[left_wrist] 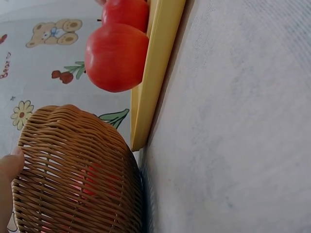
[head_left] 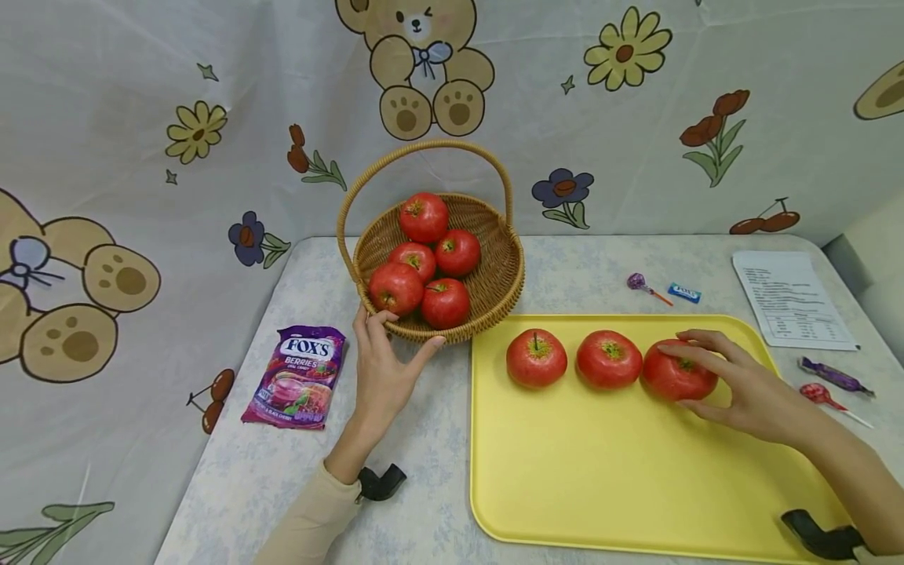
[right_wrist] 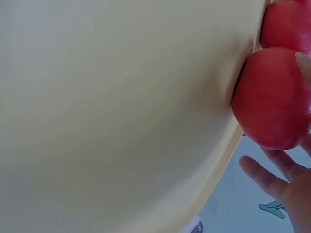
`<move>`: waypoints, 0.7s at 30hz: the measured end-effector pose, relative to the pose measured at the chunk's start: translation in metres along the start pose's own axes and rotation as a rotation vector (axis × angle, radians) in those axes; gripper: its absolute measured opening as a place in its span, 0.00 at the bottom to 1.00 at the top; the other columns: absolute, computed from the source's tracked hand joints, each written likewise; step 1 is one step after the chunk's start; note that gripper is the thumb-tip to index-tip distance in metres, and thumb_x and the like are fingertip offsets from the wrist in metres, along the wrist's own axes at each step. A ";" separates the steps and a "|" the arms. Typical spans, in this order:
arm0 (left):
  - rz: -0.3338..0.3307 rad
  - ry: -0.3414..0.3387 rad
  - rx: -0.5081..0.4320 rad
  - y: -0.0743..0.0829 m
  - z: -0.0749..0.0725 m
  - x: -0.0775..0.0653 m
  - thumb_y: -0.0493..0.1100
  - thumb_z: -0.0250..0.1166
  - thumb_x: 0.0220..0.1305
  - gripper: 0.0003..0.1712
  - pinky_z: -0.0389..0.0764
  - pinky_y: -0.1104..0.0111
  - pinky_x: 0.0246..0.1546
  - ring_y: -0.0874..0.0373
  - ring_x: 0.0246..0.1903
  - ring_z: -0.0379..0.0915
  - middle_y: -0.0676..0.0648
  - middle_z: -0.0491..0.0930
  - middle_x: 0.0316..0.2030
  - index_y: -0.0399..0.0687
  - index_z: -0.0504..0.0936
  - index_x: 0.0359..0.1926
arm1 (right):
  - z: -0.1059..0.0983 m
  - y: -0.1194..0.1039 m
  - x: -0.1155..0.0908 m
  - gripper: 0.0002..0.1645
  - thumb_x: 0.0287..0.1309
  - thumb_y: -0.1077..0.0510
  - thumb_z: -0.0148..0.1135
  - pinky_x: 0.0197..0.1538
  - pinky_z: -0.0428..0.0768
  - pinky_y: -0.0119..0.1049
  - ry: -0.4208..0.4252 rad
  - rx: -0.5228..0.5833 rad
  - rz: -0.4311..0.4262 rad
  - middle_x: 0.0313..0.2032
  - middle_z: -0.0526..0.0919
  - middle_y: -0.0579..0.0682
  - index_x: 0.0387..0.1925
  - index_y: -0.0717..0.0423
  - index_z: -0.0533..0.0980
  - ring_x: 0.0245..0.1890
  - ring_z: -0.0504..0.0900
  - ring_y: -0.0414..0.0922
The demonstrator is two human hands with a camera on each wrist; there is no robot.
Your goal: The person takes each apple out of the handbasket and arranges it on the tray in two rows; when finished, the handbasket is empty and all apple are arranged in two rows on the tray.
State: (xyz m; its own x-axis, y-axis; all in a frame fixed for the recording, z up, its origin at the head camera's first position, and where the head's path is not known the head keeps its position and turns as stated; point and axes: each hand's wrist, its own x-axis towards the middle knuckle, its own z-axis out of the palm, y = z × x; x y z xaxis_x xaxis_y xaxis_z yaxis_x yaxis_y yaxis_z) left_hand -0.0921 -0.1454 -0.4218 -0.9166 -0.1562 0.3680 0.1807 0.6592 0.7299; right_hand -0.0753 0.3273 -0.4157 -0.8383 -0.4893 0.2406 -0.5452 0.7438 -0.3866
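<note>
A wicker basket (head_left: 487,294) with a tall arched handle holds several red apples (head_left: 424,217). My left hand (head_left: 384,373) holds its front-left rim, fingers at the edge and thumb against the outer weave. In the left wrist view, the thumb (left_wrist: 10,167) touches the side of the basket (left_wrist: 73,170). Three red apples stand in a row along the far side of a yellow tray (head_left: 600,486). With fingers over the top and thumb at the near side, my right hand (head_left: 749,388) grips the rightmost apple (head_left: 674,377). In the right wrist view this apple (right_wrist: 272,99) sits against the tray.
A purple candy bag (head_left: 300,377) lies left of the basket. Behind the tray are a purple lollipop (head_left: 639,282) and a small blue wrapped candy (head_left: 684,293). To the right lie a printed sheet (head_left: 794,298), a purple wrapped candy (head_left: 836,376) and a red lollipop (head_left: 819,394).
</note>
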 end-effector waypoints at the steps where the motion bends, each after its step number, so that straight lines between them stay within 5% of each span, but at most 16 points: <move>1: -0.001 -0.001 0.002 0.000 0.000 0.000 0.67 0.72 0.50 0.43 0.70 0.47 0.60 0.42 0.70 0.54 0.36 0.49 0.72 0.43 0.64 0.53 | -0.001 -0.001 0.000 0.52 0.27 0.64 0.85 0.56 0.59 0.13 -0.005 -0.003 0.006 0.63 0.69 0.52 0.61 0.41 0.75 0.60 0.64 0.44; 4: -0.005 -0.003 0.006 -0.001 0.000 0.000 0.68 0.71 0.51 0.43 0.67 0.46 0.63 0.42 0.71 0.52 0.36 0.49 0.72 0.44 0.64 0.52 | -0.006 -0.005 0.005 0.52 0.30 0.65 0.83 0.63 0.70 0.42 -0.013 0.021 0.017 0.66 0.66 0.56 0.62 0.43 0.73 0.61 0.64 0.57; 7: -0.004 -0.006 0.009 0.000 0.001 0.000 0.68 0.70 0.52 0.43 0.65 0.46 0.64 0.42 0.72 0.51 0.36 0.48 0.73 0.44 0.63 0.53 | -0.010 -0.009 0.013 0.53 0.30 0.67 0.82 0.68 0.66 0.46 0.011 0.023 -0.023 0.68 0.65 0.57 0.63 0.44 0.72 0.62 0.63 0.57; 10: 0.002 -0.013 0.013 0.001 0.001 0.000 0.67 0.70 0.52 0.42 0.66 0.45 0.64 0.41 0.72 0.51 0.36 0.47 0.73 0.44 0.63 0.53 | -0.015 -0.015 0.025 0.54 0.29 0.66 0.82 0.65 0.53 0.19 0.036 -0.006 -0.080 0.68 0.65 0.57 0.64 0.44 0.72 0.62 0.64 0.54; 13: 0.007 -0.016 0.015 0.002 0.001 0.000 0.67 0.70 0.53 0.42 0.67 0.44 0.63 0.40 0.71 0.52 0.36 0.47 0.73 0.44 0.63 0.53 | -0.021 -0.025 0.043 0.53 0.31 0.63 0.82 0.62 0.58 0.18 0.038 -0.039 -0.109 0.69 0.65 0.55 0.65 0.43 0.71 0.63 0.65 0.53; 17: 0.003 -0.018 0.020 0.003 0.001 -0.001 0.66 0.70 0.54 0.41 0.68 0.45 0.62 0.40 0.71 0.53 0.35 0.47 0.73 0.44 0.63 0.53 | -0.026 -0.046 0.074 0.51 0.36 0.62 0.82 0.58 0.77 0.48 0.010 -0.025 -0.145 0.69 0.64 0.55 0.66 0.43 0.70 0.66 0.64 0.56; 21: -0.013 -0.017 0.037 0.003 0.000 -0.002 0.67 0.69 0.54 0.42 0.70 0.46 0.60 0.39 0.69 0.57 0.35 0.49 0.72 0.43 0.63 0.54 | -0.023 -0.067 0.108 0.46 0.47 0.60 0.77 0.55 0.74 0.63 -0.044 0.063 -0.158 0.72 0.60 0.51 0.68 0.38 0.67 0.69 0.60 0.56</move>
State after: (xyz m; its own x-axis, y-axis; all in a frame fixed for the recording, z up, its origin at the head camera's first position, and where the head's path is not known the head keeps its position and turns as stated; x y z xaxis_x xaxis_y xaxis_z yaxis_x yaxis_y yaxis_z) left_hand -0.0895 -0.1431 -0.4202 -0.9249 -0.1523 0.3485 0.1559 0.6839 0.7127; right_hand -0.1292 0.2349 -0.3433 -0.7399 -0.6187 0.2641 -0.6675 0.6263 -0.4027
